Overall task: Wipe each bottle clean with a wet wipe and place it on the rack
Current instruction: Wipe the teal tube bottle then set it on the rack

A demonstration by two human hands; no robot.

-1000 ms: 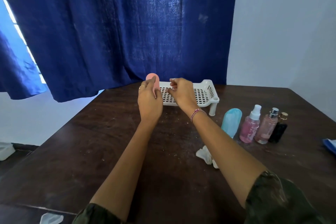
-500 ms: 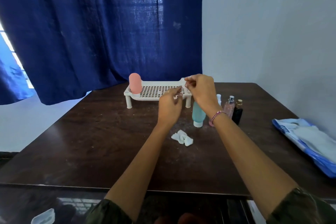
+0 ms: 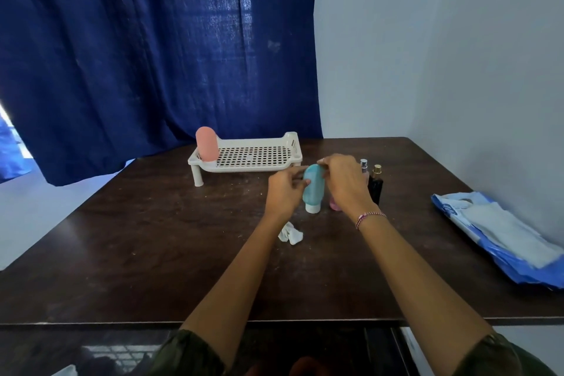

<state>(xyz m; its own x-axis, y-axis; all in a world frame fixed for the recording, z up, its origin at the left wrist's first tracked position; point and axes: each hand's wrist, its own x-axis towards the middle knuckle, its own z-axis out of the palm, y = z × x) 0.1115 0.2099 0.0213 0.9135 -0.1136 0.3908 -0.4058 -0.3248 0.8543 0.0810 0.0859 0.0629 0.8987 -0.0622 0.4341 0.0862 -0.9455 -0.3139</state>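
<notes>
A pink bottle (image 3: 207, 143) stands upright at the left end of the white rack (image 3: 253, 159). In front of the rack's right end a blue bottle (image 3: 313, 189) stands on its white cap on the dark table (image 3: 152, 238). My left hand (image 3: 283, 191) grips its left side, thumb on the front. My right hand (image 3: 345, 181) pinches its rounded top. A crumpled white wipe (image 3: 290, 232) lies on the table just nearer than the bottle, under my left wrist.
Behind my right hand stand a pink spray bottle (image 3: 334, 204), mostly hidden, a clear spray bottle (image 3: 363, 165) and a black bottle with a gold cap (image 3: 376, 186). A blue wet wipe pack (image 3: 503, 235) lies at the table's right edge. A blue curtain hangs behind.
My left hand let go of the pink bottle on the rack. Both hands came back from the rack and closed on the blue bottle. The view swung right.
</notes>
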